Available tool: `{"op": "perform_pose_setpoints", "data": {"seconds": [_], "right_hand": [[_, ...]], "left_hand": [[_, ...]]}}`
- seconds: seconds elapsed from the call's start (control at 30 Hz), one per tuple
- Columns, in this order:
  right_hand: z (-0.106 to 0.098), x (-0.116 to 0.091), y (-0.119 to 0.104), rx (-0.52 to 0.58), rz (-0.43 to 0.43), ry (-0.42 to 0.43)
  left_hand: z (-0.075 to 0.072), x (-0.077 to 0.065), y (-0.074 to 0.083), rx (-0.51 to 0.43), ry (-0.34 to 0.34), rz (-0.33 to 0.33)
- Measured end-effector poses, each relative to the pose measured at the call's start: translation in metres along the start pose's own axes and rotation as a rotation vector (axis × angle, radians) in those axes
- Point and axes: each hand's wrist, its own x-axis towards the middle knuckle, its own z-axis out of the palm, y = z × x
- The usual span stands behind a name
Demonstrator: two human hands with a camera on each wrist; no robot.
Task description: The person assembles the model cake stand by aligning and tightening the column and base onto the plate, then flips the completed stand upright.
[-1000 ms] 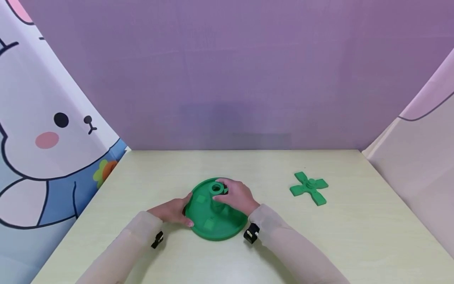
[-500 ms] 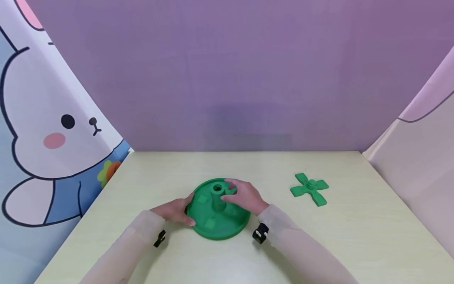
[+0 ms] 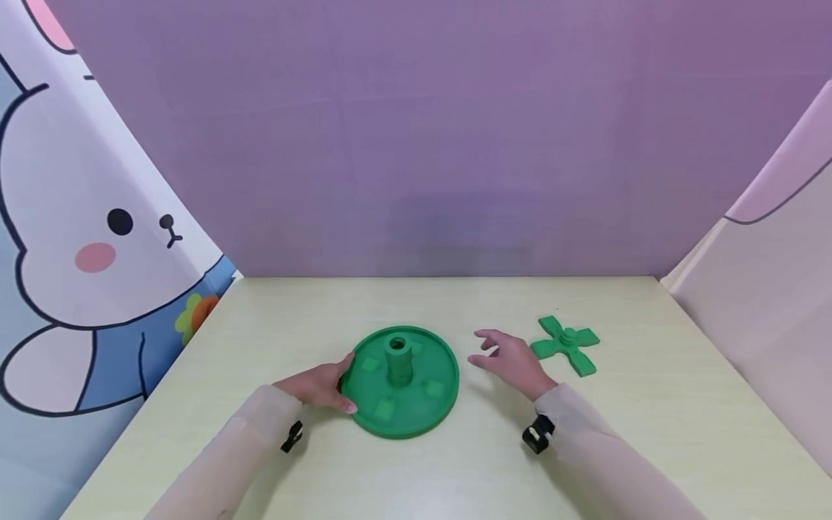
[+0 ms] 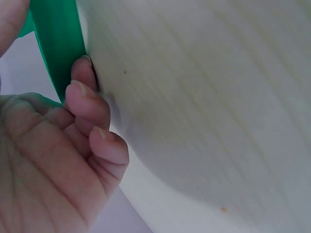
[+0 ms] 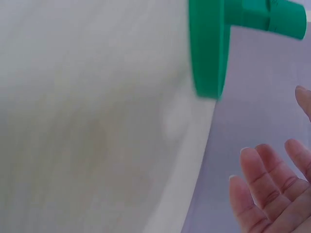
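Note:
A green round base [image 3: 412, 413] with a raised rim lies flat on the table, with pale green square patches on its face. From its middle rises an upright green hollow post [image 3: 399, 361]. My left hand [image 3: 317, 386] holds the base's left edge, thumb at the near side; in the left wrist view its fingertips [image 4: 87, 99] bend against the green rim [image 4: 60, 43]. Right of the base, my right hand [image 3: 515, 362] hovers with nothing in it, fingers parted and relaxed. Just beyond it lies a green cross-shaped piece [image 3: 567, 339] with a small round hub.
The pale wooden table [image 3: 292, 310] carries both green parts. A purple backdrop [image 3: 442, 144] stands behind the far edge. Cloth with a cartoon animal print [image 3: 58, 202] hangs at the left, and a pale cloth [image 3: 773, 303] at the right.
My right hand has let go of the post and moved right, towards the cross-shaped piece. The post stands alone in the base. My left hand stays at the base's edge.

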Motion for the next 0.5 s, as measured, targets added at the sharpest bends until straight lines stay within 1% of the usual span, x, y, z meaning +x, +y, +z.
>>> {"op": "perform_pose_setpoints", "data": {"seconds": [0.27, 0.5], "right_hand": [[-0.028, -0.014, 0.028, -0.055, 0.039, 0.031], [-0.048, -0.024, 0.049, -0.066, 0.091, 0.046]], "left_hand": [[-0.001, 0.001, 0.002, -0.001, -0.001, 0.0], [0.0, 0.001, 0.001, 0.007, -0.004, 0.006]]}}
